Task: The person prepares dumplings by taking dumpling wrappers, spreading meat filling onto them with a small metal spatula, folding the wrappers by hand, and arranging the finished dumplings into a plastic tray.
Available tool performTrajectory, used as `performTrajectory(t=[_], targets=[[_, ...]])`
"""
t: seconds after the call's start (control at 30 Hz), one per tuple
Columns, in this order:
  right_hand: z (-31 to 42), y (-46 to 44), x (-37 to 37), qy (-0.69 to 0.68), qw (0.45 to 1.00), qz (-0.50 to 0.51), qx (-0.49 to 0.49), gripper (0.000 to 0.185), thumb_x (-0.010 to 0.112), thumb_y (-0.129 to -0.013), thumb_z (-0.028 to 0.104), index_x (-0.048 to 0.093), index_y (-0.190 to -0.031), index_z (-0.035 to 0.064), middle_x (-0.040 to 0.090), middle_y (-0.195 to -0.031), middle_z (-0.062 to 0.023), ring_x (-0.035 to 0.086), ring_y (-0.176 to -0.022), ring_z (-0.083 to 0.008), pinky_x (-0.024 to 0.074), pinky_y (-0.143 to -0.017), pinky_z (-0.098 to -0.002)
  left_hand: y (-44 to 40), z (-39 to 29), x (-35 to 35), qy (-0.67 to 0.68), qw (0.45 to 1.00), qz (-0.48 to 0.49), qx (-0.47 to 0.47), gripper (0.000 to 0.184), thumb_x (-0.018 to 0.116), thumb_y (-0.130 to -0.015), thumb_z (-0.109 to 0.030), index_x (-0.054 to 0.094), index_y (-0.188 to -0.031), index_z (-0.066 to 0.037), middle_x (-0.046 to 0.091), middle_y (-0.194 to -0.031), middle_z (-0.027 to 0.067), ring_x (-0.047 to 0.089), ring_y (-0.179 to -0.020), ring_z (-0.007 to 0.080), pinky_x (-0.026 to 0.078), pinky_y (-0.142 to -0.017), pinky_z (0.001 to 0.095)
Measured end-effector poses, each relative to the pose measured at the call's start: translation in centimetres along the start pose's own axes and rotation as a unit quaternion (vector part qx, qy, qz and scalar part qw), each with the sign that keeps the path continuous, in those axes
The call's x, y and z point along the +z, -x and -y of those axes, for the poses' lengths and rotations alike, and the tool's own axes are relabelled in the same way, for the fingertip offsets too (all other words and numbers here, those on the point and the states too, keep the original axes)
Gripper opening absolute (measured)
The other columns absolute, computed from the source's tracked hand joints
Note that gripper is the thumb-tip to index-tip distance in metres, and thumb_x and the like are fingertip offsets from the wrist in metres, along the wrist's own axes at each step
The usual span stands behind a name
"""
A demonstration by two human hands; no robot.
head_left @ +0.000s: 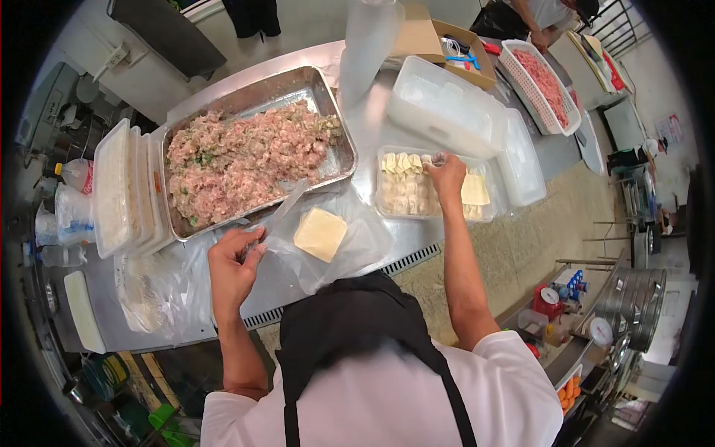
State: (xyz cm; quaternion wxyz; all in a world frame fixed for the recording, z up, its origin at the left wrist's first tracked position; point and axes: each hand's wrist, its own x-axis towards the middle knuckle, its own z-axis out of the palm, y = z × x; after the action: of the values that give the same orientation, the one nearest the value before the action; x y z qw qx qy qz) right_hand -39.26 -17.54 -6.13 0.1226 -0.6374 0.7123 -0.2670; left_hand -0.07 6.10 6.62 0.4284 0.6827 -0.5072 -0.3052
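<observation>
Our right hand [447, 176] curls at the dumplings [403, 163], our left hand [237, 259] at clear plastic [363, 240]; either grip, we can't tell. Likely soft, squashable: we'd cradle the sides!

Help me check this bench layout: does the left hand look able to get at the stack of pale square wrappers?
Probably yes: the stack of wrappers lies close by, its top seemingly uncovered; only loose clear plastic beside the left hand seems to be in between.

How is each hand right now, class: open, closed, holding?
Left hand: closed, seemingly pinching clear plastic.
Right hand: bent over the dumplings; whether it holds one cannot be told.
</observation>
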Motion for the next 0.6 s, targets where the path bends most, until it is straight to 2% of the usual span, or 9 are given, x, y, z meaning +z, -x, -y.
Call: performTrajectory(t=[0.17, 0.23, 0.27, 0.33, 0.4, 0.43, 0.47, 0.53, 0.6], targets=[[1.6, 1.0, -1.4, 0.024, 1.0, 0.004, -0.005, 0.037, 0.087, -0.068, 0.023, 0.074, -0.094, 0.0009, 0.073, -0.09, -0.018, 0.071, -0.083, -0.0337, 0.0541, -0.076, -0.0399, 0.5, 0.2, -0.5, -0.025, 0.999, -0.021, -0.001, 0.028, 0.072, -0.076, 0.003, 0.074, -0.104, 0.0, 0.063, -0.079, 0.0053, 0.042, -0.06, 0.011, 0.036, -0.056, 0.0264], [5.7, 3.6, -2.9, -0.095, 0.992, -0.039, -0.075, 0.032, 0.085, -0.073, 0.017, 0.072, -0.095, -0.0016, 0.073, -0.096, -0.0174, 0.07, -0.087, -0.032, 0.0546, -0.075, -0.0402, 0.5, 0.7, -0.8, -0.035, 0.999, -0.036, -0.014, 0.029, 0.072, -0.077, 0.002, 0.074, -0.105, -0.001, 0.064, -0.081, 0.0061, 0.044, -0.06, 0.0115, 0.038, -0.056, 0.0267], [7.0, 5.0, -2.6, -0.13, 0.985, 0.014, -0.115, 0.027, 0.082, -0.076, 0.016, 0.072, -0.096, 0.0004, 0.073, -0.1, -0.0153, 0.07, -0.089, -0.0278, 0.0555, -0.075, -0.0378, 0.5, 1.0, -1.0, -0.039, 0.998, -0.038, -0.013, 0.029, 0.072, -0.077, 0.001, 0.074, -0.106, -0.001, 0.065, -0.082, 0.0069, 0.045, -0.06, 0.0121, 0.039, -0.056, 0.0269], [11.0, 9.4, -1.6, -0.22, 0.941, 0.2, -0.16, 0.023, 0.081, -0.078, 0.015, 0.071, -0.094, 0.0029, 0.072, -0.095, -0.0123, 0.07, -0.086, -0.0255, 0.056, -0.074, -0.0357, 0.4, 1.7, -0.9, -0.048, 0.997, -0.048, -0.026, 0.03, 0.072, -0.078, 0.0, 0.073, -0.108, -0.002, 0.066, -0.083, 0.0075, 0.046, -0.06, 0.0126, 0.041, -0.057, 0.0274], [13.7, 13.7, 1.1, -0.273, 0.883, 0.263, -0.278, 0.016, 0.076, -0.079, 0.012, 0.071, -0.092, 0.0047, 0.068, -0.089, -0.0133, 0.067, -0.08, -0.0308, 0.0552, -0.073, -0.0371, 0.3, 2.5, -0.6, -0.051, 0.997, -0.042, -0.029, 0.031, 0.071, -0.08, -0.001, 0.072, -0.111, -0.003, 0.068, -0.086, 0.0087, 0.053, -0.063, 0.0144, 0.045, -0.059, 0.0295], [14.7, 15.5, 2.7, -0.267, 0.875, 0.277, -0.294, 0.014, 0.075, -0.077, 0.01, 0.07, -0.088, 0.0045, 0.066, -0.089, -0.0144, 0.066, -0.082, -0.0338, 0.0546, -0.075, -0.0402, 0.3, 2.7, -0.5, -0.053, 0.997, -0.045, -0.034, 0.031, 0.071, -0.08, -0.001, 0.072, -0.111, -0.003, 0.068, -0.086, 0.0087, 0.053, -0.063, 0.0144, 0.045, -0.059, 0.0295], [15.5, 16.9, 3.9, -0.233, 0.879, 0.222, -0.351, 0.013, 0.075, -0.075, 0.01, 0.07, -0.085, 0.0041, 0.066, -0.089, -0.014, 0.066, -0.087, -0.0334, 0.0537, -0.074, -0.0433, 0.3, 2.9, -0.4, -0.044, 0.997, -0.046, -0.036, 0.03, 0.071, -0.08, -0.002, 0.072, -0.11, -0.003, 0.068, -0.087, 0.0096, 0.055, -0.063, 0.0157, 0.046, -0.06, 0.03], [16.3, 18.0, 5.1, -0.176, 0.888, 0.244, -0.348, 0.012, 0.075, -0.075, 0.011, 0.07, -0.084, 0.004, 0.066, -0.09, -0.0141, 0.066, -0.089, -0.0328, 0.0533, -0.073, -0.0438, 0.4, 3.5, -0.6, -0.039, 0.997, -0.051, -0.041, 0.029, 0.07, -0.081, -0.002, 0.072, -0.11, -0.003, 0.069, -0.088, 0.0105, 0.056, -0.064, 0.017, 0.046, -0.06, 0.0304], [16.5, 18.1, 6.1, -0.118, 0.896, 0.257, -0.343, 0.01, 0.075, -0.075, 0.012, 0.071, -0.081, 0.0038, 0.068, -0.09, -0.0147, 0.066, -0.089, -0.0332, 0.0517, -0.071, -0.0447, 0.4, 4.4, -0.9, -0.075, 0.995, -0.063, -0.02, 0.024, 0.067, -0.086, 0.0, 0.072, -0.109, -0.003, 0.065, -0.085, 0.0054, 0.053, -0.057, 0.0091, 0.044, -0.053, 0.0286]])
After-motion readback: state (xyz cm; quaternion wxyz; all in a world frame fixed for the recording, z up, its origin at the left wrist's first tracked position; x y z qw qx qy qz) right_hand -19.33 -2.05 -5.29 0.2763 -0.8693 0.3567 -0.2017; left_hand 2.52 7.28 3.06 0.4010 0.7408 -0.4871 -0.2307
